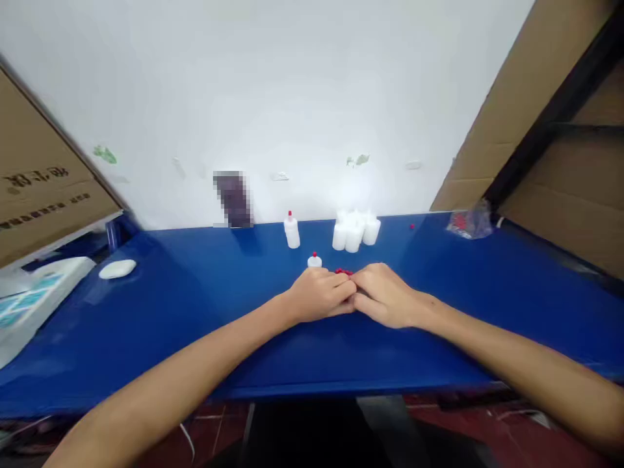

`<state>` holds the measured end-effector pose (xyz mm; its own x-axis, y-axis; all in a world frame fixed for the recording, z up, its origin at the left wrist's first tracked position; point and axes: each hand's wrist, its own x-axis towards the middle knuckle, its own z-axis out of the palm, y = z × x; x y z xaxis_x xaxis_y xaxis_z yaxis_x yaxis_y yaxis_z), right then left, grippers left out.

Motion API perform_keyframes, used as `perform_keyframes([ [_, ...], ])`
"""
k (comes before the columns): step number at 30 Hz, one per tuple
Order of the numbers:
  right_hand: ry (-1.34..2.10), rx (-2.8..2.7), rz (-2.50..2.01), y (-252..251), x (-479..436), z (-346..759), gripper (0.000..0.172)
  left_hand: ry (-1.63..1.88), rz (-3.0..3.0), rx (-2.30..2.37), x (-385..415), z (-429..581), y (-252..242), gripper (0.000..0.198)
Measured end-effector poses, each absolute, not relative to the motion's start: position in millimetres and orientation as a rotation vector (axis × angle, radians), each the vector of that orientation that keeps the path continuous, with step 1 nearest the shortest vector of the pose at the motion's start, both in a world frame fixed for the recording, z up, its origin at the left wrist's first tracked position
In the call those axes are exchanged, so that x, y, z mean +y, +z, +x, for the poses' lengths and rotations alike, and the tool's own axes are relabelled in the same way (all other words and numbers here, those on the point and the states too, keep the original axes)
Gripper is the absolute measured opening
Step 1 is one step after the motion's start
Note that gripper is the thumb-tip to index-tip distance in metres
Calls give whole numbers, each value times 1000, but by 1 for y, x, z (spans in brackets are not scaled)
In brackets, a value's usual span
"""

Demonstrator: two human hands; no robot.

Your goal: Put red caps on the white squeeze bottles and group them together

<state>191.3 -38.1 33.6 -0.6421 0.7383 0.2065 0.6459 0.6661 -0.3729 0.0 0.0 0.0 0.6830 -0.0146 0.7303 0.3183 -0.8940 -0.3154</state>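
Note:
My left hand (pixel 319 294) and my right hand (pixel 385 296) rest together on the blue table (pixel 195 312), fingers curled and fingertips touching. What the fingers hold is hidden. A few small red caps (pixel 344 271) lie just behind the fingertips. A small white bottle (pixel 314 260) with a red cap peeks out right behind my left hand. Farther back stands a white bottle (pixel 291 231) with a red tip. To its right is a cluster of several white bottles (pixel 355 232) without caps.
A clear plastic bag (pixel 468 222) with red pieces lies at the back right. A white oval object (pixel 117 268) and a white device (pixel 29 302) sit at the left. Cardboard boxes (pixel 39 188) flank both sides. One red cap (pixel 412 226) lies alone.

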Motion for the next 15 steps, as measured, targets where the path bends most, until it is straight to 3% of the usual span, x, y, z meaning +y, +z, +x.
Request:
perform_keyframes([
  [8,440,-2385,-1093,29,-25,198,34,-1176,-2749,-303,9,-7,0,40],
  [11,510,-2144,-1080,28,-18,203,42,-1538,-2844,-650,14,-10,2,46],
  [15,432,-1879,-1079,24,-11,206,36,-2151,-2607,-1243,29,-17,7,56],
])
